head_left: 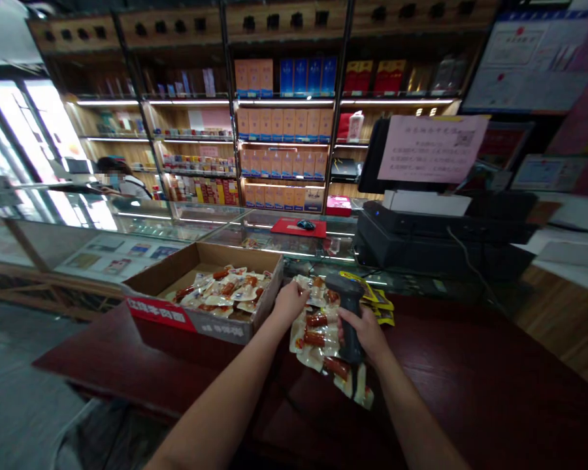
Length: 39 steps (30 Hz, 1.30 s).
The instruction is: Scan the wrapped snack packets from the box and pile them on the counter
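My right hand (367, 334) is wrapped round the grip of a dark handheld barcode scanner (347, 310), its head pointing down at a heap of clear sausage packets (318, 339) on the dark red counter (470, 385). My left hand (289, 303) is closed on the top edge of one packet at the heap's left side. Just left of it stands an open cardboard box (206, 320) holding several more sausage packets (225, 294).
A black cash register with a screen and a pink paper notice (431, 149) stands at the right. Glass display cases (176, 228) run behind the counter, with a red mouse mat and mouse (298, 226). Shelves of boxed goods fill the back wall. A person (120, 179) sits far left.
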Available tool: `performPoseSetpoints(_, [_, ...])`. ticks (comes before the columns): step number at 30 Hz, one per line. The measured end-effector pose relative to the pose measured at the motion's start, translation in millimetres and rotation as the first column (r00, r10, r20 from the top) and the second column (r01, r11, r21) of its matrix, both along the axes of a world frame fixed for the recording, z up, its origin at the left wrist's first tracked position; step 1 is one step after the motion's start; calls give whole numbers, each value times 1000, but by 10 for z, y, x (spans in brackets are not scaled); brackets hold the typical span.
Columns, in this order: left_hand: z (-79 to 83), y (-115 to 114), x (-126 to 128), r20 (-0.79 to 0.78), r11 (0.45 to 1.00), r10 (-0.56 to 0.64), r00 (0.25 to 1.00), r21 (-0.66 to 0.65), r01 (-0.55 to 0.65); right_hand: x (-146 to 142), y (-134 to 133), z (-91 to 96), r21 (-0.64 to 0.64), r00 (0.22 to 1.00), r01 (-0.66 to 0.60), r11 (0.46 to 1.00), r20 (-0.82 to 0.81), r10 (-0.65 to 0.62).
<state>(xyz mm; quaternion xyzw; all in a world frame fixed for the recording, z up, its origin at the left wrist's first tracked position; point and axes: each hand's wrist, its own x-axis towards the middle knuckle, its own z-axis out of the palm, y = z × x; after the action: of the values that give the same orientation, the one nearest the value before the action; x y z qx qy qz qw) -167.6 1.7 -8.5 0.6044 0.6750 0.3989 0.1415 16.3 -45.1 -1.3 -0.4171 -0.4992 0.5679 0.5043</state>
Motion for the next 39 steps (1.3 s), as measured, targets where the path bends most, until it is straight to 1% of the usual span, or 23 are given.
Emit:
performPoseSetpoints(1, [-44, 73, 34, -56, 998, 23, 998, -60, -27, 54, 17, -28, 9, 1000, 24, 1000, -17, -24])
performPoseSetpoints(3, [-126, 190, 66, -164, 989, 57, 985, -125, -79, 131, 47, -97, 25, 997, 57, 998, -51, -56])
performPoseSetpoints(5, [-203, 267, 73, -275, 983, 85, 958, -133, -126, 171, 64, -170, 26, 995, 77, 997, -69, -75])
performPoseSetpoints(7, [-268, 312, 79, -349, 981, 87, 933, -132, -141, 183, 65, -227, 19, 994, 84, 996, -74, -83])
performPoseSetpoints(10, [-329, 344, 110, -388, 980, 42, 921, -164, -114, 172, 42, -249, 17, 995, 73, 997, -63, -72])
performPoseSetpoints(13, [-341, 346, 161, -422, 977, 5, 907, -193, -95, 157, 19, -225, 16, 997, 68, 998, -46, -67])
performPoseSetpoints(18, [-335, 308, 234, -456, 984, 50, 889, -130, -122, 163, 29, -236, 15, 998, 62, 998, -33, -61])
performPoseSetpoints(23, [-404, 344, 233, -425, 980, 60, 903, -146, -134, 160, 37, -253, -3, 996, 79, 997, -37, -79])
performPoseSetpoints(25, [-450, 385, 207, -366, 980, 83, 927, -138, -142, 154, 30, -240, -9, 996, 80, 997, -44, -80])
performPoseSetpoints(27, [-498, 432, 176, -247, 984, 96, 964, -122, -130, 152, 21, -228, -12, 996, 73, 997, -52, -73])
performPoseSetpoints(29, [-546, 482, 146, -34, 992, 91, 995, -85, -93, 158, 8, -221, -9, 996, 62, 998, -60, -63])
performPoseSetpoints(30, [-569, 507, 133, 105, 997, 70, 992, -53, -64, 162, -1, -217, -6, 996, 55, 998, -66, -56])
performPoseSetpoints(31, [-589, 530, 121, 252, 999, 38, 967, -17, -34, 166, -12, -213, -3, 996, 44, 999, -72, -44])
performPoseSetpoints(32, [-606, 551, 110, 395, 1000, -1, 919, 21, -8, 168, -24, -206, 0, 997, 27, 1000, -77, -27])
performPoseSetpoints(33, [-618, 567, 99, 520, 998, -42, 853, 59, 13, 169, -39, -198, 1, 997, 6, 1000, -81, -6])
performPoseSetpoints(35, [-625, 582, 78, 699, 992, -103, 707, 120, 26, 162, -66, -178, -9, 996, -46, 999, -79, 45])
performPoseSetpoints(37, [-610, 574, 59, 808, 990, -116, 577, 144, -4, 149, -83, -165, -29, 995, -84, 996, -63, 82])
performPoseSetpoints(39, [-584, 550, 43, 875, 990, -97, 475, 134, -44, 136, -85, -165, -47, 994, -96, 994, -48, 93])
